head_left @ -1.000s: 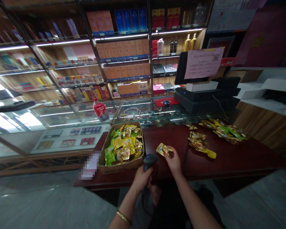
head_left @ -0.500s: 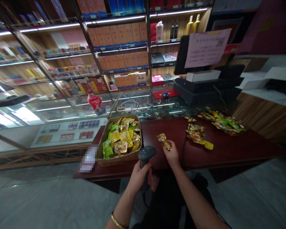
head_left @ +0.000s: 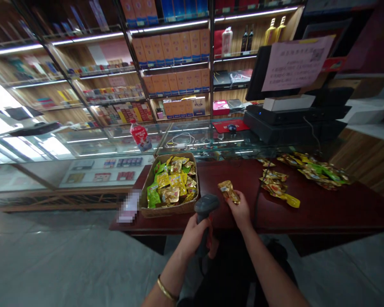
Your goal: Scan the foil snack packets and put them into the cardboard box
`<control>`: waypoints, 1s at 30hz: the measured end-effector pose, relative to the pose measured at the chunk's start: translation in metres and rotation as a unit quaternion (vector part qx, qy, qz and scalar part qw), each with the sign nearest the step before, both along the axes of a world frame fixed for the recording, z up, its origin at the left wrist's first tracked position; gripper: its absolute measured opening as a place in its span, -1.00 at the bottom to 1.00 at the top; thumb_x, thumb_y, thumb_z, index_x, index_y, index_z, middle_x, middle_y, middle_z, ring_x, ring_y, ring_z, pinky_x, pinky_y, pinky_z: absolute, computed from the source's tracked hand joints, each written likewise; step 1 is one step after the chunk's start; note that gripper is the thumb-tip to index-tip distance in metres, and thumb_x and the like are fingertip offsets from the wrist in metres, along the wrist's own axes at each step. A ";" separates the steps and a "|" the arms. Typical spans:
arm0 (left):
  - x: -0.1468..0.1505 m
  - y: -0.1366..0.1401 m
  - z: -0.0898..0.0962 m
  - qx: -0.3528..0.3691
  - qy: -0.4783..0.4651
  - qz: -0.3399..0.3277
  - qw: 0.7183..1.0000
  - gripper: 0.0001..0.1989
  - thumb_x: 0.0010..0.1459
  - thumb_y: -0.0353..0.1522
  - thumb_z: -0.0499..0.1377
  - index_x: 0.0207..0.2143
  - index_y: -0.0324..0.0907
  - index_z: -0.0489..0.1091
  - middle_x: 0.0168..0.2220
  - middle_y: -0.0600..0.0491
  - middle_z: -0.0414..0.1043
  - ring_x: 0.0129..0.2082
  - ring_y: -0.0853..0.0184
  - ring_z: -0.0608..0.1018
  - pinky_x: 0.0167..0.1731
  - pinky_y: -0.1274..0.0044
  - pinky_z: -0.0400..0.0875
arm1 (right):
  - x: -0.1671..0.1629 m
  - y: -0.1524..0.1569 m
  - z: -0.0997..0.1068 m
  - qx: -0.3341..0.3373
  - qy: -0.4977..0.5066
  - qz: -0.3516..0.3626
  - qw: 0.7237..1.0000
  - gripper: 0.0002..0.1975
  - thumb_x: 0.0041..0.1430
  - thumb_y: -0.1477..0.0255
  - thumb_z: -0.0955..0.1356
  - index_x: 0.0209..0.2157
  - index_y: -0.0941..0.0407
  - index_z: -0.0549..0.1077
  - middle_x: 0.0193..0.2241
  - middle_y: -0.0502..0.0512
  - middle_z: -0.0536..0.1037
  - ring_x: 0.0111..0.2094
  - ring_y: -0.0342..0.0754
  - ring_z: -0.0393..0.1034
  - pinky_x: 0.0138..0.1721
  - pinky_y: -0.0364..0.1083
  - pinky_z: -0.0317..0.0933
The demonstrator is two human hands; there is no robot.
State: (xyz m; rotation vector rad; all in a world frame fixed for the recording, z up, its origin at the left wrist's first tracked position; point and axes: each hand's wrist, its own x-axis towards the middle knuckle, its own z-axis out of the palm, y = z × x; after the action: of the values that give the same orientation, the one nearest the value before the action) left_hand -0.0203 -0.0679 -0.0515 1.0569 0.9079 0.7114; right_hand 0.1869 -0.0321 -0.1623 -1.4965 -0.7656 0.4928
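My left hand is closed round the handle of a dark grey barcode scanner, its head tilted toward the right hand. Between the fingers and thumb of my right hand is a gold snack packet, held just above the dark red table. Left of the scanner stands an open cardboard box filled with yellow, green and gold snack packets. On the right of the table lies a loose group of gold and yellow packets, with a larger pile of packets behind it.
A glass display counter runs behind the table, with a red-labelled bottle on it. A monitor bearing a paper sign stands above a black cash drawer. A dark cable crosses the table. Stocked shelves line the back wall.
The whole view has shifted, so the scene sits further right in the picture. Both hands keep their holds on the scanner and the packet. The blue light on the scanner no longer shows.
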 end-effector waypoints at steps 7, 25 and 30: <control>0.003 0.010 -0.025 0.010 0.020 -0.005 1.000 -0.69 0.05 -0.12 0.26 -0.37 -0.14 0.28 -0.68 0.20 0.34 -0.82 0.43 0.33 -0.79 0.60 0.20 | -0.002 -0.002 -0.003 0.010 0.026 -0.006 1.000 -0.40 -0.04 0.10 0.45 0.01 0.11 0.42 -0.11 0.21 0.63 -0.16 0.11 0.55 -0.10 0.04 0.40; 0.011 0.029 -0.062 0.005 0.126 0.050 0.991 -0.80 0.16 -0.22 0.22 -0.37 -0.14 0.30 -0.72 0.22 0.32 -0.80 0.42 0.34 -0.76 0.60 0.22 | -0.090 0.093 0.115 0.089 -0.003 0.180 0.980 -0.43 0.03 0.21 0.48 0.07 0.09 0.42 -0.03 0.18 0.63 -0.02 0.04 0.55 0.05 0.05 0.40; 0.010 0.031 -0.067 0.014 0.116 0.038 0.992 -0.67 0.09 -0.09 0.26 -0.41 -0.14 0.29 -0.70 0.20 0.34 -0.80 0.41 0.37 -0.77 0.60 0.22 | -0.017 0.033 0.090 0.047 -0.091 0.058 0.993 -0.63 0.24 0.21 0.32 -0.02 0.11 0.49 -0.02 0.19 0.61 -0.02 0.05 0.51 0.11 0.07 0.32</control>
State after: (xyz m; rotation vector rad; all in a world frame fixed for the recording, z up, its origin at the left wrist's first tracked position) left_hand -0.0099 -0.0373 -0.1183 1.1500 1.1457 0.6745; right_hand 0.1699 0.0007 -0.0725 -1.4270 -1.0087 0.4045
